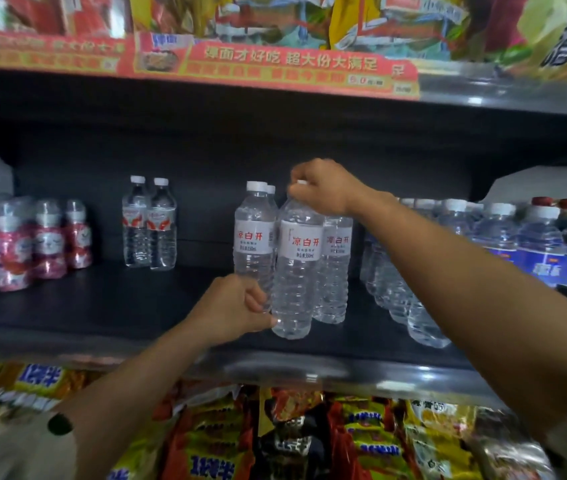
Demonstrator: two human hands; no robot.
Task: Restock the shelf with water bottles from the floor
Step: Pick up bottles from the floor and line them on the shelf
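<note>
Standing on the dark shelf — water bottle, right hand grip clamped on cap, left hand pinching base.

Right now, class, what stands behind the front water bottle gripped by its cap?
Behind the front bottle are three same-label bottles; the rear one shows only its cap.

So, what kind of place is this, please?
Most likely a small shop or supermarket aisle: a promotional price strip fronts the upper shelf, water bottles stand in rows, and packaged snacks fill the shelf below.
</note>
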